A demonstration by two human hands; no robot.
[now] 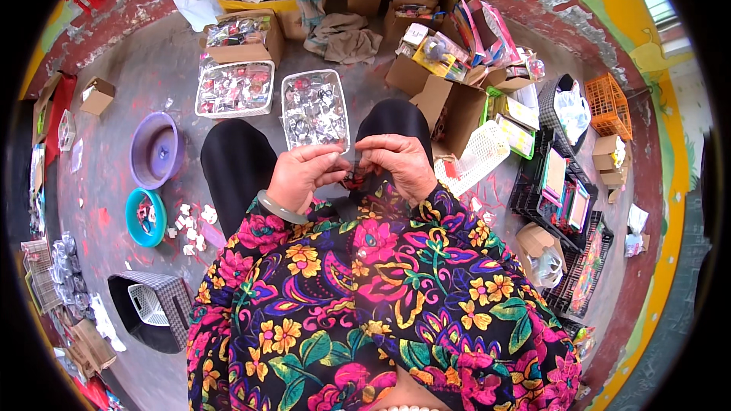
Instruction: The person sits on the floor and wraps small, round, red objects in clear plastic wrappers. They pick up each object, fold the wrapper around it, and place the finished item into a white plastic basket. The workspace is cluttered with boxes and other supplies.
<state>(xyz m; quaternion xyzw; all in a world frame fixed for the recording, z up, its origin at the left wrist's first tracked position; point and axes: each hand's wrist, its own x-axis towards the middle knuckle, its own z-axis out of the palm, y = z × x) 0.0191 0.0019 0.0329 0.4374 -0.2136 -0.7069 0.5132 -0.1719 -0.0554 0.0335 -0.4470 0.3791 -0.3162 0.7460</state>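
Note:
My left hand point(301, 175), with a pale bangle point(280, 208) at its wrist, is closed in a pinch over my lap. Facing it, my right hand point(402, 167) pinches with thumb and forefinger, the two sets of fingertips close together. Something thin and see-through may be between them, but it is too small to make out. A small dark and red patch point(352, 180) shows just below the fingertips; I cannot tell whether it is held. Just beyond my hands, a white plastic basket point(346, 105) holds many small clear packets point(312, 110).
A second white basket point(234, 114) of packets stands farther left. Purple point(135, 154) and teal point(129, 221) basins sit on the left floor, near scattered white pieces point(186, 222). Open cardboard boxes point(457, 110), a tilted white basket point(487, 154) and black crates point(525, 196) crowd the right.

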